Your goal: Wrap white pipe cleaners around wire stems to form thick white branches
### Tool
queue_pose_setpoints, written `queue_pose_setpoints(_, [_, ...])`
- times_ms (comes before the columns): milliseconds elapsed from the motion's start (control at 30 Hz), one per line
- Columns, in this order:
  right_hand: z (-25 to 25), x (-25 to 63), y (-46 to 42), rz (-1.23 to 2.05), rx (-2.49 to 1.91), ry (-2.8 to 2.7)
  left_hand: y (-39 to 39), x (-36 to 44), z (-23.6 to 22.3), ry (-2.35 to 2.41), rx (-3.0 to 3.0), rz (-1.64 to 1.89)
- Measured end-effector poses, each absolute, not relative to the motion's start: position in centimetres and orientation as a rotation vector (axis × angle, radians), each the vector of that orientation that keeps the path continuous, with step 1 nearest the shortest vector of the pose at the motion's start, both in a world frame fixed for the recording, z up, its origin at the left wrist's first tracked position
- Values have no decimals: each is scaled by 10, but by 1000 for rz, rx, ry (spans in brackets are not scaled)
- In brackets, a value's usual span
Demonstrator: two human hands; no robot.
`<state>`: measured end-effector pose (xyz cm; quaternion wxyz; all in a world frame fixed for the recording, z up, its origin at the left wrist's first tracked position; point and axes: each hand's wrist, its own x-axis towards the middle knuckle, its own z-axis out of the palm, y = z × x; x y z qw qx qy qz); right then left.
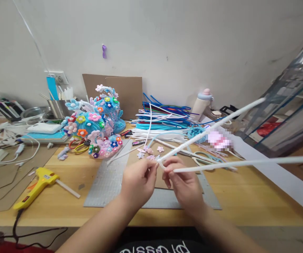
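Observation:
My left hand [140,177] pinches the bent end of a white pipe cleaner [214,128] over the middle of the table. The fingers of my right hand [184,182] are closed on the same pipe cleaner, close beside the left fingertips. Between the hands it curls in a small loop, and two long lengths stretch off to the right, one slanting up, one nearly level. Beneath the hands lie a brown board [164,182] and a grey cutting mat [103,189]. Small pastel flowers [148,150] sit just beyond my fingers.
Bundled pipe cleaners [162,121] lie at the back, near a bottle [202,105]. Flower-covered ornaments [88,123] stand back left. A yellow glue gun [39,184] rests front left, its cord hanging over the edge. Scissors [204,158] lie to the right; a clear shelf [285,88] stands beyond.

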<state>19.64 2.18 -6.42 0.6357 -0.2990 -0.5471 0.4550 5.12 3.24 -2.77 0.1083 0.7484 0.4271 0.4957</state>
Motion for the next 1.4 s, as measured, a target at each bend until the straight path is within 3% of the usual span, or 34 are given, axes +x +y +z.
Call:
queue_pose_setpoints(100, [-58, 195, 9, 667, -749, -1372, 31, 49, -32, 1283, 2591, 1529])
queue_pose_setpoints(167, [-53, 193, 2, 614, -819, -1350, 32, 49, -34, 1297, 2728, 1525])
queue_pose_setpoints(467, [-22, 208, 24, 1175, -1148, -1072, 37, 41, -32, 1104, 3233, 1089])
queue_pose_setpoints(700, [4, 215, 47, 823, -1320, -1788, 34, 37, -34, 893, 3385, 835])
queue_pose_setpoints(800, [10, 216, 64, 955, -1343, -1968, 30, 35, -33, 816, 3375, 861])
queue_pose_setpoints(1067, [0, 206, 84, 1346, -1350, -2050, 24, 36, -32, 658, 3363, 896])
queue_pose_setpoints(1300, [5, 197, 66, 1251, -1328, -1993, 26, 36, -48, 828, 3294, 815])
queue_pose_setpoints(1400, [12, 199, 53, 1052, -1307, -2004, 26, 37, -49, 978, 3176, 885])
